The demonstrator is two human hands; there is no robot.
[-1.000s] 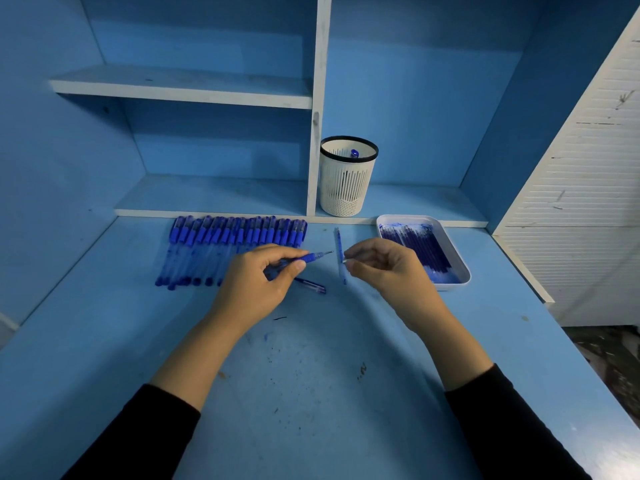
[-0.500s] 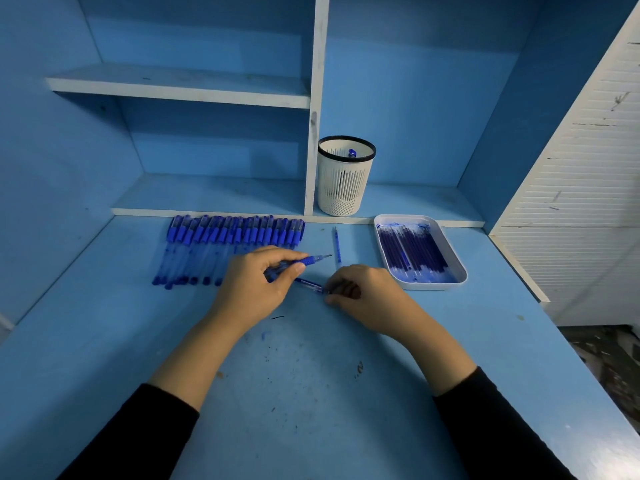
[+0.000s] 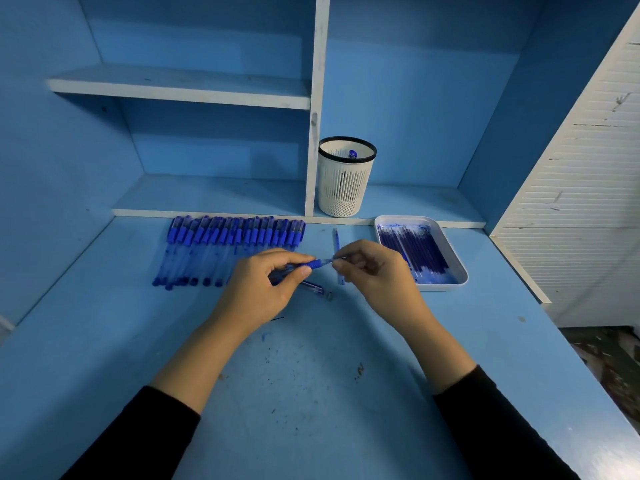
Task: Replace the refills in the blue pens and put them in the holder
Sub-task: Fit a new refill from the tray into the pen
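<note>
My left hand [image 3: 263,289] grips a blue pen [image 3: 313,264] by its barrel, tip end pointing right. My right hand [image 3: 377,275] pinches a small piece at that tip end; what the piece is I cannot tell. A pen cap [image 3: 313,287] lies on the desk just below the hands, with a tiny part [image 3: 329,295] beside it. A loose refill [image 3: 336,242] lies behind the hands. A row of several blue pens [image 3: 228,247] lies at the back left. The white holder [image 3: 346,181] stands on the shelf with one pen inside.
A white tray [image 3: 446,287] of several blue refills sits right of my right hand. A white shelf divider [image 3: 317,98] rises behind the holder. A white slatted panel [image 3: 588,188] bounds the desk on the right. The blue desk [image 3: 311,393] has ink marks.
My right hand went down to the desk beside the cap, then rose to the tip of the pen that my left hand holds. The left hand stayed nearly still.
</note>
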